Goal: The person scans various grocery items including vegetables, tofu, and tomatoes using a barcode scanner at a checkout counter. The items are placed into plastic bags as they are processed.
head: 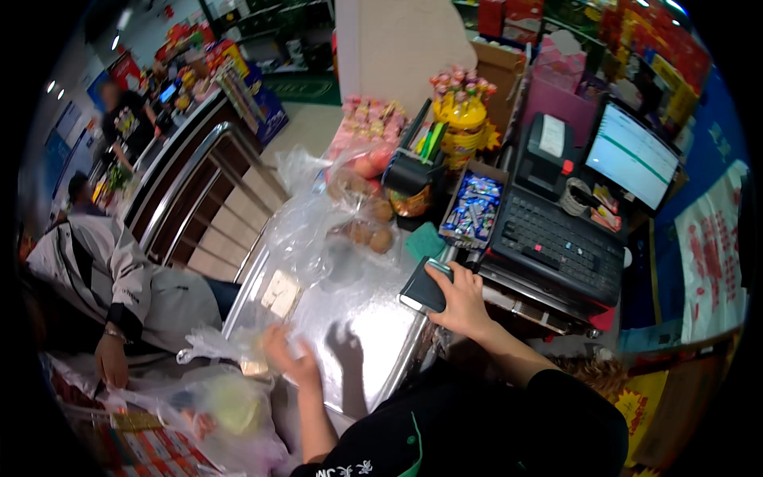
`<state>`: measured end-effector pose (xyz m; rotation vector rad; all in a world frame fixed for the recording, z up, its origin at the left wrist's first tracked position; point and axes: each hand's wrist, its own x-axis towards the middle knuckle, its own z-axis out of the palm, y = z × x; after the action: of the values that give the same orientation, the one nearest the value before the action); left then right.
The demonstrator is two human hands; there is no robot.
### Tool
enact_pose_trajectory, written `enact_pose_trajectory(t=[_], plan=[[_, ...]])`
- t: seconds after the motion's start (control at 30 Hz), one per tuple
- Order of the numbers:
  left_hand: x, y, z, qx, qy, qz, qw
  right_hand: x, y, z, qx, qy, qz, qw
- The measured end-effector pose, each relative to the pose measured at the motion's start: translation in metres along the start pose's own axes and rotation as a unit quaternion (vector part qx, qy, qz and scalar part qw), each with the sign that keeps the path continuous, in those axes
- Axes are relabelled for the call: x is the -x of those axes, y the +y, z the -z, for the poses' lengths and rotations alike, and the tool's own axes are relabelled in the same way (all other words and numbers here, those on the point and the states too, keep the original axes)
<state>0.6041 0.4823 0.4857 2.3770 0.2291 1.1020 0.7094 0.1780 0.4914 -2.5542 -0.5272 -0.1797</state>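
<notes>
My right hand (462, 298) grips a black box-shaped device (422, 285), perhaps a scanner, over the right edge of the metal counter (334, 310). Blurred by motion, my left hand (293, 358) is above the counter's front left corner, thumb and fingers apart, nothing visible in it. Just left of it is a small pale block (254, 365) by a clear plastic bag (205, 346). Farther in on the metal lies a whitish block (281, 293), seemingly wrapped in clear plastic. Bagged round brown produce (363, 234) and red fruit (371, 162) rest toward the back.
A customer in a grey jacket (161, 298) stands at left beside a filled plastic bag (238, 411). At right are a black keyboard (557, 244), a lit monitor (633, 156) and a receipt printer (545, 149). A candy box (475, 203) and green sponge (425, 241) border the counter.
</notes>
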Motion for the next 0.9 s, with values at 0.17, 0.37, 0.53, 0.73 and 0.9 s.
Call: enact_pose_trajectory(t=[0.17,0.37,0.53,0.73,0.9], plan=[[-0.003,0.008,-0.109,0.203,-0.308,0.119,0.922,0.002,0.004,0.004,-0.03,-0.014,-0.021,0.999],[-0.078,-0.017,-0.251,0.298,-0.192,0.438,0.826,0.007,0.011,0.01,-0.052,-0.019,-0.024,0.998],[-0.121,-0.012,-0.301,0.43,-0.144,0.544,0.706,0.017,0.022,0.006,-0.08,0.0,-0.04,0.996],[-0.098,-0.014,-0.254,0.542,-0.165,0.597,0.568,0.024,0.027,0.004,-0.081,0.018,-0.057,0.995],[-0.053,-0.088,-0.185,0.539,-0.141,0.582,0.592,0.02,0.023,0.002,-0.076,0.03,-0.035,0.996]])
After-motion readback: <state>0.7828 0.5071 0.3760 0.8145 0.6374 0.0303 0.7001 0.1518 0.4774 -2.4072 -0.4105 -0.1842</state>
